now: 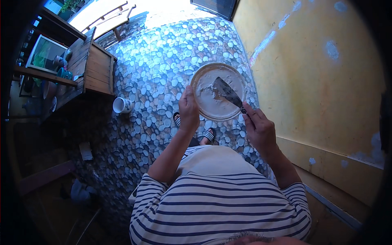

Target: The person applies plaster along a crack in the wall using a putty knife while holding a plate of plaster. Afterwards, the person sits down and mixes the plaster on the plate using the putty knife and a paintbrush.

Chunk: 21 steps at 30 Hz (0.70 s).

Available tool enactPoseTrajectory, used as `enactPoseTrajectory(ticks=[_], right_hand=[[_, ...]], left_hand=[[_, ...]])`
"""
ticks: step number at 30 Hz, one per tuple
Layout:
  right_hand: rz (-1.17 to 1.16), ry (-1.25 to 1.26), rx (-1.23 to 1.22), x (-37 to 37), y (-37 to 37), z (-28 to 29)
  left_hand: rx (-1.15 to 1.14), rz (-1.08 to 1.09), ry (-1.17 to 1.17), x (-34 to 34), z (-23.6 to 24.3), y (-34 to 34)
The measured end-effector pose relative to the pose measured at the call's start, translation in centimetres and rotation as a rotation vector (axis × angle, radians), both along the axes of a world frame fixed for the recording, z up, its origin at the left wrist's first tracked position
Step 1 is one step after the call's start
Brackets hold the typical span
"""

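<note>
A round, shallow pan with a pale rim is held out in front of me, and a layer of cream-coloured paste covers its bottom. My left hand grips the pan's left edge, thumb at the rim and the other fingers hidden beneath. In my right hand is the handle of a putty knife. Its dark metal blade slants up and left over the pan, the tip at the paste near the middle. Ridges and a rough patch show in the paste beside the blade.
Close on my right runs a yellow wall with whitish filler patches. A white bucket stands on the pebble-patterned floor to my left. Beyond it is a wooden cabinet with items on it; a wooden bench is farther off.
</note>
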State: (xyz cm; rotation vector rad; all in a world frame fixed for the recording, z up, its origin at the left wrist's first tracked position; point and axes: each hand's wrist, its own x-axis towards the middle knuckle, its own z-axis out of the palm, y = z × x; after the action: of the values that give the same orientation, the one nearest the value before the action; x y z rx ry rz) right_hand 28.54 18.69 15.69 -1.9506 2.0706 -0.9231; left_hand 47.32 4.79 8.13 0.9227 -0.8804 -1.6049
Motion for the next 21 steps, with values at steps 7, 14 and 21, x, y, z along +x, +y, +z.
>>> enactPoseTrajectory(ticks=[7, 14, 21], right_hand=[[0.091, -0.029, -0.010, 1.4, -1.6, -0.9], [0.215, 0.017, -0.003, 3.9, -4.1, -1.6], [0.366, -0.116, 0.042, 10.4, -8.9, 0.0]], left_hand=[[0.053, 0.135, 0.046, 1.8, 0.0, 0.6], [0.097, 0.298, 0.092, 5.6, -0.4, 0.1], [0.174, 0.443, 0.101, 14.3, -1.0, -0.9]])
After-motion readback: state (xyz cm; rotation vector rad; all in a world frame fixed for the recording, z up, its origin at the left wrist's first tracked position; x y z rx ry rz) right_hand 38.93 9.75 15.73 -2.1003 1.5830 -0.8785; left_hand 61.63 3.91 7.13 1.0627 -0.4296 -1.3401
